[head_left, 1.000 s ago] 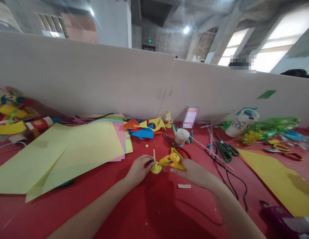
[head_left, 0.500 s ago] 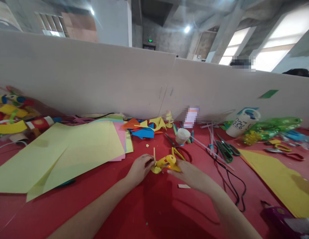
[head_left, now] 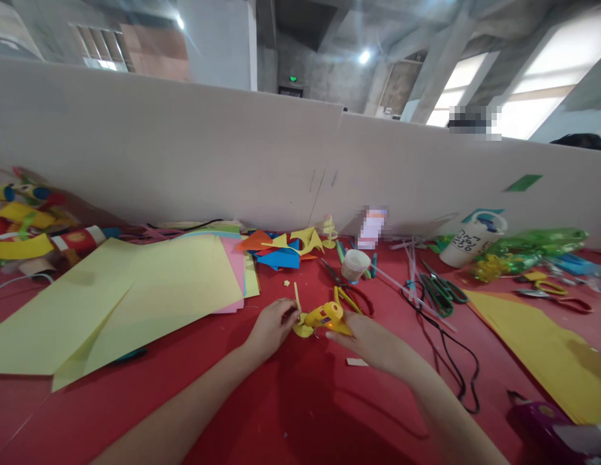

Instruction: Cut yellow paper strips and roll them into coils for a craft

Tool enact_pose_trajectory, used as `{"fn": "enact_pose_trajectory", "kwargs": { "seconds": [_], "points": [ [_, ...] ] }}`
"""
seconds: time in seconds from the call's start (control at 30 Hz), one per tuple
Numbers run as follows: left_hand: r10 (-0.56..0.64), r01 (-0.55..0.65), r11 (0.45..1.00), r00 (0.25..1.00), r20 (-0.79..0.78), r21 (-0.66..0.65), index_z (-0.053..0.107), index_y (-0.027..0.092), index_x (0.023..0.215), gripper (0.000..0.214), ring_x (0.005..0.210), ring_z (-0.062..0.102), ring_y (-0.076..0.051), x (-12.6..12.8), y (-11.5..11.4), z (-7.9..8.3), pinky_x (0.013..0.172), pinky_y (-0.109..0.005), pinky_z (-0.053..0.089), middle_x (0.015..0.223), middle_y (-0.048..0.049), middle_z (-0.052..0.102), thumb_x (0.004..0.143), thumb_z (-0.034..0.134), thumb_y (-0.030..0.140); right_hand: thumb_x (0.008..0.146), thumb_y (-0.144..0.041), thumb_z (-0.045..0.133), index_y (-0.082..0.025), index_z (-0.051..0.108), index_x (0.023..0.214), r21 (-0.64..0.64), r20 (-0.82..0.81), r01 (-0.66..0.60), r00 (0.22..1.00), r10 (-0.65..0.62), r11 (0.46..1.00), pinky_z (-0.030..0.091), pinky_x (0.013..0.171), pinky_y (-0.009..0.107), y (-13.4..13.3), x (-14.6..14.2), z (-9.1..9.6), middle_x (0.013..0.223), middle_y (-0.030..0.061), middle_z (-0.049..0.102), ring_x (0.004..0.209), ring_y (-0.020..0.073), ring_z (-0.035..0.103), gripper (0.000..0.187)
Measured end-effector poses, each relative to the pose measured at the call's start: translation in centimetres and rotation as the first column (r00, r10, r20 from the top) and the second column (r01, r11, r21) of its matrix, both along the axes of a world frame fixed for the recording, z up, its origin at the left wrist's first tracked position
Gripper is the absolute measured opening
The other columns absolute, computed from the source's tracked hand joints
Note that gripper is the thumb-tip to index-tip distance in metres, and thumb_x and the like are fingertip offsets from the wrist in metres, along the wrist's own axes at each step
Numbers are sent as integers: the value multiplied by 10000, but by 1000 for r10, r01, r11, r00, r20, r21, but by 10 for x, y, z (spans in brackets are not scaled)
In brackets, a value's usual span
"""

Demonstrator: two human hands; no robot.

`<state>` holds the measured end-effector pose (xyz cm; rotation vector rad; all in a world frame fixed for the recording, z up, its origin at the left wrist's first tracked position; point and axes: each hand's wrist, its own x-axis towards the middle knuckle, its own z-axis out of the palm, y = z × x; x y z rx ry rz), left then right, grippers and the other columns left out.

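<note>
My right hand (head_left: 368, 337) grips a yellow hot glue gun (head_left: 324, 314), its body pointing left. The glue gun's front end is close to a small yellow paper piece (head_left: 304, 331) low over the red table. My left hand (head_left: 275, 326) pinches a thin pale-yellow strip (head_left: 296, 295), which rises almost upright beside the yellow piece. Fingers and the gun's front hide where strip and piece meet, so I cannot tell if they touch. Just beyond the gun lie scissors with red and yellow handles (head_left: 361, 300).
Large pale-yellow sheets (head_left: 179, 284) lie left, orange-yellow sheets (head_left: 537, 349) right. A paper cup (head_left: 355, 265), green-handled scissors (head_left: 439, 294) and a black cord (head_left: 450, 352) are beyond and right of my hands. A white partition (head_left: 184, 155) closes off the back of the red table (head_left: 242, 413).
The top of the thin strip has tilted slightly to the left, with my left fingers shifting a little. The glue gun and my right hand look almost unmoved.
</note>
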<state>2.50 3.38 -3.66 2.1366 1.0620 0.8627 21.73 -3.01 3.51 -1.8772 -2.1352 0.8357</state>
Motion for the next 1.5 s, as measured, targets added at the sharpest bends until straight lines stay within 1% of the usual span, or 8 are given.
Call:
{"fn": "enact_pose_trajectory", "kwargs": {
  "seconds": [0.2, 0.47, 0.7, 0.9, 1.1, 1.27, 1.37, 1.5],
  "points": [
    [6, -6, 1000, 1000, 0, -8, 543, 182, 717, 170, 666, 552, -150, 0, 0, 1, 622, -252, 435, 705, -19, 594, 837, 434, 235, 837, -374, 434, -144, 546, 896, 14, 53, -20, 998, 19, 1000, 430, 684, 331, 0, 0, 0, 885, 120, 633, 814, 249, 594, 263],
    [4, -4, 999, 1000, 10, -36, 547, 186, 743, 154, 696, 566, -160, 0, 0, 2, 649, -265, 441, 725, -25, 610, 833, 429, 227, 813, -360, 475, -175, 565, 855, 29, 44, 13, 999, -14, 1000, 432, 679, 315, 0, -1, 1, 862, 95, 650, 809, 241, 598, 210],
    [19, -20, 1000, 1000, -5, -13, 532, 185, 707, 165, 670, 560, -156, 0, 0, 3, 628, -256, 439, 706, -22, 600, 831, 429, 222, 826, -316, 463, -144, 561, 939, 18, 63, 8, 998, -9, 1000, 425, 740, 329, 0, -6, 3, 953, 135, 633, 889, 259, 589, 228],
    [10, -10, 999, 1000, -4, -45, 518, 185, 712, 167, 672, 570, -155, 0, 1, 1, 630, -253, 442, 707, -22, 601, 839, 419, 231, 820, -304, 472, -167, 584, 906, 32, 49, -13, 999, 11, 999, 426, 708, 310, -1, -6, 7, 898, 107, 648, 846, 248, 601, 197],
    [12, -12, 999, 1000, -11, -41, 514, 184, 710, 168, 669, 573, -159, 0, 1, 1, 631, -257, 440, 702, -24, 606, 838, 419, 237, 822, -293, 468, -157, 576, 938, 40, 69, -10, 998, 7, 999, 425, 717, 316, -2, -7, 8, 924, 119, 642, 867, 251, 595, 209],
    [11, -12, 999, 1000, -20, -53, 527, 183, 738, 152, 665, 577, -156, -1, 1, 1, 625, -252, 441, 708, -20, 608, 836, 422, 233, 808, -336, 488, -154, 584, 858, 21, 76, 0, 997, -2, 1000, 427, 673, 303, -2, -2, 5, 862, 109, 646, 798, 241, 598, 211],
    [1, -2, 1000, 999, -38, -29, 537, 180, 731, 161, 668, 571, -156, -1, 1, 2, 620, -248, 437, 705, -21, 606, 836, 431, 241, 812, -401, 464, -158, 581, 815, 17, 59, 34, 998, -35, 999, 427, 629, 298, 1, 3, 3, 810, 91, 643, 725, 221, 595, 270],
    [-14, 14, 1000, 999, -29, 3, 575, 174, 762, 154, 710, 573, -159, -2, 1, 2, 643, -250, 443, 754, -35, 621, 831, 453, 238, 813, -456, 423, -160, 583, 777, 76, 53, 97, 993, -102, 992, 424, 597, 304, 7, 17, 4, 756, 84, 637, 664, 210, 585, 338]
  ]
}}
